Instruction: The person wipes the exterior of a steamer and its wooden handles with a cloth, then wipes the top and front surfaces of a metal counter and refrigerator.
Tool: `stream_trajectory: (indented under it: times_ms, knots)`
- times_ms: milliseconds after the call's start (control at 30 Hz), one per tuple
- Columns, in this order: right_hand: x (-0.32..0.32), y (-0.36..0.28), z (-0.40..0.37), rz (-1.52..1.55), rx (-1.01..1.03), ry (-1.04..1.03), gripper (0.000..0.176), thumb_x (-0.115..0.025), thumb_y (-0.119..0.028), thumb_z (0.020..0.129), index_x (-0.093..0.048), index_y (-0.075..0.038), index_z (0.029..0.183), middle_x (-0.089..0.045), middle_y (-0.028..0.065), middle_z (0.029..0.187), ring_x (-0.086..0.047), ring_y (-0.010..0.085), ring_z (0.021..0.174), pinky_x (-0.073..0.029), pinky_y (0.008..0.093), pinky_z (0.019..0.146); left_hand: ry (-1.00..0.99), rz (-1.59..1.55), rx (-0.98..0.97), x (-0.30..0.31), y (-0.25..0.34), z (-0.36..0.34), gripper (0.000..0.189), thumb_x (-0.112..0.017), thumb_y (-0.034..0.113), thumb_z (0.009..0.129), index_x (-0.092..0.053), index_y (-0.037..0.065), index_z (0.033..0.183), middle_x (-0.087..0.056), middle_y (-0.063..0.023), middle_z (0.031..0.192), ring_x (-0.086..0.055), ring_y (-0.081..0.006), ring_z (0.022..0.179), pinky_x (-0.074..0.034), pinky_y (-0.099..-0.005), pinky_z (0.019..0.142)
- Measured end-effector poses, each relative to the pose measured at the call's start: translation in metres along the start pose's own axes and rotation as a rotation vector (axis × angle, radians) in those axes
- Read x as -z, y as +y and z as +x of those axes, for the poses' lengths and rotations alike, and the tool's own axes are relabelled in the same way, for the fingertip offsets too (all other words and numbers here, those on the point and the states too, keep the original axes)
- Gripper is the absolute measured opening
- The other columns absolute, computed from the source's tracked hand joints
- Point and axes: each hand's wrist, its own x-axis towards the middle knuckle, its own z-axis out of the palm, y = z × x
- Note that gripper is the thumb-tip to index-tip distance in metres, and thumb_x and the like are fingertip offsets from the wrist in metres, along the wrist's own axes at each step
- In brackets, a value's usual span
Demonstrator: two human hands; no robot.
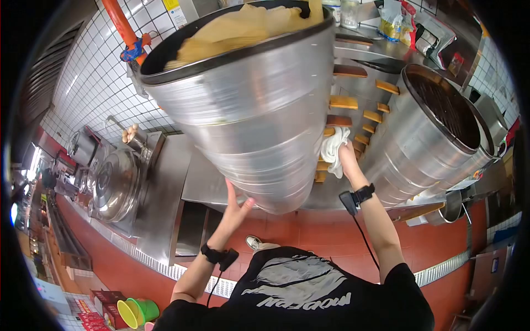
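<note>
A tall stack of metal steamer baskets (259, 105) rises in front of me, its dark-rimmed top holding tan cloth liners (243, 30). Low on the stack's left side, my left hand (238, 208) rests against the metal with thumb and fingers spread; some fingertips are hidden behind the curve. My right hand (348, 157) grips a bunched white cloth (333, 149) on the stack's right side. The cloth touches the column of wooden handles (343, 102) there, and covers part of my fingers.
A second steamer stack (425, 132) stands close on the right, with its own wooden handles. To the left are a steel counter (165, 193) and a large domed metal lid (117, 179). Green and yellow buckets (138, 313) sit on the red floor. Bags and jars line the back shelf.
</note>
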Motion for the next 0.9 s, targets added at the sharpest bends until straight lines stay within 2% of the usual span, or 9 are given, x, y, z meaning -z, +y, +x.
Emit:
stream_trajectory:
  times_ms: [133, 267, 367, 467, 500, 600, 700, 800, 900]
  knots:
    - [-0.036, -0.005, -0.075, -0.148, 0.053, -0.121, 0.031, -0.044, -0.003, 0.085, -0.057, 0.003, 0.112, -0.067, 0.0144, 0.098, -0.064, 0.0232, 0.093, -0.049, 0.0338, 0.082, 0.067, 0.009, 0.027, 0.070, -0.027, 0.025, 0.084, -0.068, 0.023, 0.085, -0.017, 0.005, 0.149, -0.036, -0.0140, 0.146, -0.031, -0.0272, 0.136, -0.026, -0.0413, 0.112]
    - [-0.075, -0.018, -0.119, -0.282, 0.159, -0.405, 0.034, -0.053, -0.004, 0.083, -0.054, -0.001, 0.117, -0.063, 0.0208, 0.107, -0.061, 0.0397, 0.101, -0.049, 0.0401, 0.088, 0.095, -0.156, 0.072, 0.119, -0.044, 0.038, 0.068, -0.058, 0.029, 0.095, -0.021, 0.007, 0.148, -0.033, -0.0117, 0.148, -0.034, -0.0277, 0.135, -0.035, -0.0421, 0.108]
    - [-0.112, -0.020, -0.142, -0.299, 0.285, -0.524, 0.035, -0.055, -0.007, 0.084, -0.052, 0.000, 0.118, -0.056, 0.0223, 0.118, -0.054, 0.0426, 0.111, -0.044, 0.0440, 0.095, 0.316, -0.110, 0.188, 0.136, -0.033, 0.048, 0.060, -0.051, 0.038, 0.098, -0.030, 0.007, 0.144, -0.043, -0.0104, 0.140, -0.045, -0.0255, 0.126, -0.046, -0.0407, 0.097]
    - [-0.150, -0.029, -0.152, -0.251, 0.214, -0.729, 0.033, -0.056, -0.005, 0.086, -0.050, -0.001, 0.118, -0.055, 0.0205, 0.119, -0.051, 0.0393, 0.113, -0.041, 0.0416, 0.097, 0.387, -0.145, 0.175, 0.161, -0.063, 0.061, 0.043, -0.047, 0.037, 0.099, -0.047, 0.007, 0.130, -0.060, -0.0043, 0.112, -0.057, -0.0148, 0.096, -0.050, -0.0343, 0.077]
    - [-0.163, -0.023, -0.150, -0.251, 0.210, -0.741, 0.033, -0.056, -0.005, 0.086, -0.050, -0.001, 0.118, -0.055, 0.0205, 0.119, -0.051, 0.0393, 0.113, -0.041, 0.0416, 0.097, 0.419, -0.199, 0.181, 0.156, -0.052, 0.053, 0.040, -0.046, 0.035, 0.099, -0.049, 0.007, 0.128, -0.059, -0.0042, 0.112, -0.056, -0.0133, 0.097, -0.049, -0.0324, 0.079]
    - [-0.186, -0.005, -0.137, -0.033, 0.281, -0.853, 0.041, -0.049, 0.004, 0.088, -0.046, -0.004, 0.127, -0.059, 0.0119, 0.114, -0.054, 0.0218, 0.115, -0.040, 0.0346, 0.099, 0.431, -0.103, 0.070, 0.164, -0.061, 0.030, 0.038, -0.046, 0.031, 0.100, -0.049, 0.006, 0.129, -0.058, -0.0046, 0.115, -0.056, -0.0131, 0.103, -0.048, -0.0321, 0.085]
    - [-0.179, -0.033, -0.134, 0.046, 0.301, -0.847, 0.041, -0.050, 0.004, 0.087, -0.047, -0.003, 0.127, -0.059, 0.0123, 0.116, -0.055, 0.0210, 0.115, -0.040, 0.0332, 0.101, 0.543, -0.324, 0.048, 0.137, -0.021, -0.007, 0.039, -0.046, 0.027, 0.100, -0.047, 0.005, 0.132, -0.057, -0.0057, 0.120, -0.054, -0.0144, 0.111, -0.046, -0.0320, 0.091]
    - [-0.159, -0.044, -0.118, 0.025, 0.223, -0.687, 0.042, -0.057, 0.003, 0.083, -0.053, -0.003, 0.124, -0.063, 0.0094, 0.116, -0.058, 0.0169, 0.112, -0.043, 0.0312, 0.098, 0.409, -0.227, 0.089, 0.107, 0.010, -0.037, 0.040, -0.045, 0.026, 0.101, -0.046, 0.003, 0.134, -0.054, -0.0072, 0.126, -0.053, -0.0166, 0.116, -0.045, -0.0334, 0.095]
    - [-0.160, -0.112, -0.096, -0.069, 0.504, -0.413, 0.040, -0.061, -0.001, 0.081, -0.059, -0.001, 0.121, -0.064, 0.0108, 0.119, -0.060, 0.0184, 0.111, -0.046, 0.0318, 0.095, 0.248, -0.235, 0.181, 0.094, -0.009, -0.051, 0.052, -0.044, 0.029, 0.102, -0.031, 0.003, 0.145, -0.050, -0.0154, 0.134, -0.055, -0.0272, 0.117, -0.047, -0.0381, 0.097]
